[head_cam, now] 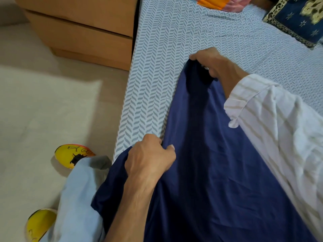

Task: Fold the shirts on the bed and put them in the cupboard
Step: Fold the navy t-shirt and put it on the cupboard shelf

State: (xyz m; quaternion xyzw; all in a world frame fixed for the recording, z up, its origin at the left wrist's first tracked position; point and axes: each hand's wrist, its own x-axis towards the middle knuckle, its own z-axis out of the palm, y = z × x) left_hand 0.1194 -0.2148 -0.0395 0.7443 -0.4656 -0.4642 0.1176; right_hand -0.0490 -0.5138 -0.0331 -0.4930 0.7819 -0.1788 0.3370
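The upper and middle right of the frame is taken up by the bed point(174, 41), covered in a pale blue sheet with a grey leaf-like pattern. The pale floor point(35, 102) fills the left side.

A navy blue shirt point(218, 163) is spread from the centre of the frame down to the lower right edge, lying over the near edge of the bed and hanging partly past it at the lower left. A wooden drawer unit point(83, 28) is seen in the upper left, just beside the bed's side. A white striped sleeve point(271, 119) crosses the right side of the frame, above the shirt.

The left hand point(150, 156) is seen at lower centre with its fingers curled around a bunched edge of the shirt, the thumb pressed onto the fabric. The right hand point(209, 62) is seen above centre, its fingers curled over the far end of the shirt, which is pinched and lifted slightly off the sheet.

A dark blue cushion with gold patterning point(297, 18) lies at the upper right corner of the bed, and an orange and pink cloth point(218, 2) at the top edge. Two yellow shoes point(73, 154) are seen at the lower left on the floor, partly covered by light blue trouser legs point(78, 198).
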